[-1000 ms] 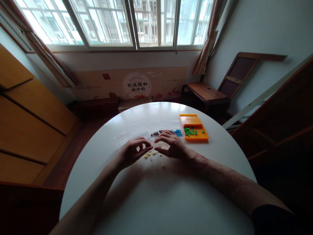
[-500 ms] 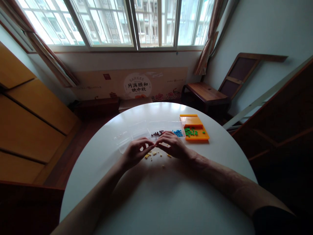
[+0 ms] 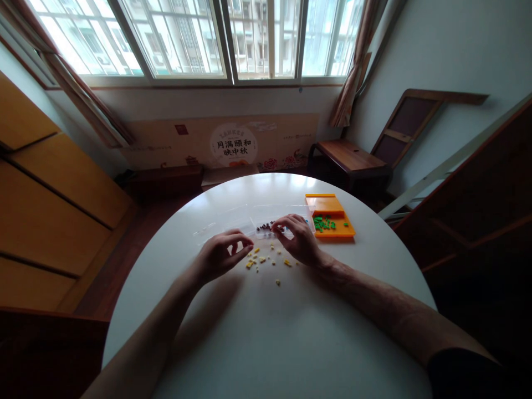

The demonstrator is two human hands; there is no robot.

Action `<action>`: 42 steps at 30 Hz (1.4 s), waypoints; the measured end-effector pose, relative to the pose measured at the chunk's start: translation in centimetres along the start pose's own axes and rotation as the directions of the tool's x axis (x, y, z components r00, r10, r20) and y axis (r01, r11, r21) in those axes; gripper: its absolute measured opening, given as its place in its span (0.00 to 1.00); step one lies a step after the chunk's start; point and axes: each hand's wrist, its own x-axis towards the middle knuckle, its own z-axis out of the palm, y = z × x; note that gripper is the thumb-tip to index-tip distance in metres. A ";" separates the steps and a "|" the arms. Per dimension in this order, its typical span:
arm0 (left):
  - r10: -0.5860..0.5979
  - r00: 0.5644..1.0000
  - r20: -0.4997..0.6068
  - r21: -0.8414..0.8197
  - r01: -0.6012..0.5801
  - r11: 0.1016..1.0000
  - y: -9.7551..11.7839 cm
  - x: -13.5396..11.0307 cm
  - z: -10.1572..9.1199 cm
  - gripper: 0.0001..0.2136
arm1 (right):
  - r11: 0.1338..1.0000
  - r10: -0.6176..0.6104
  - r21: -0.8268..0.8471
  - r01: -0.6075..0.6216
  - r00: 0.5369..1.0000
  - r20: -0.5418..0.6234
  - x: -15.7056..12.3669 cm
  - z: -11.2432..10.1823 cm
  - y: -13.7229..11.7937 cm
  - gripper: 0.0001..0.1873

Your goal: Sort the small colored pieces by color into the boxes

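Observation:
My left hand (image 3: 224, 254) is just above the table, thumb and fingertips brought together in a pinch. Anything between them is too small to make out. Beside it, small yellow and cream toy bricks (image 3: 262, 260) lie scattered on the white table. My right hand (image 3: 298, 239) reaches over the clear plastic box (image 3: 258, 212), its thumb and index fingertips close together at the dark brown bricks (image 3: 264, 226). Whether a piece sits in that pinch is hidden. The right hand covers most of the blue bricks (image 3: 306, 221).
An orange tray (image 3: 349, 233) with green bricks (image 3: 324, 223) stands right of the clear box. A clear lid (image 3: 208, 228) lies to the left. The round white table (image 3: 266, 338) has a wooden chair (image 3: 353, 155) beyond its far right edge.
The hands, whose fingertips met over the yellow bricks, have come apart. My left hand moved slightly left; my right moved up to the dark bricks, now covering most of the blue ones.

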 end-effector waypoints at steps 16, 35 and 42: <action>0.087 0.991 0.101 0.178 -0.104 0.978 0.1 -0.4 1.7 0.07 | 0.996 0.075 -0.047 -0.074 0.997 0.006 0.2 -0.1 -0.6 0.10; -0.088 0.960 -0.266 0.300 0.170 0.939 -0.4 0.1 -0.4 0.09 | 1.000 0.012 0.001 -0.012 1.000 0.010 0.0 -0.1 -0.7 0.08; -0.194 0.916 -0.352 0.335 0.317 0.887 -0.6 0.1 -0.1 0.10 | 1.000 -0.007 0.028 0.007 1.000 0.015 0.0 -0.2 -0.7 0.09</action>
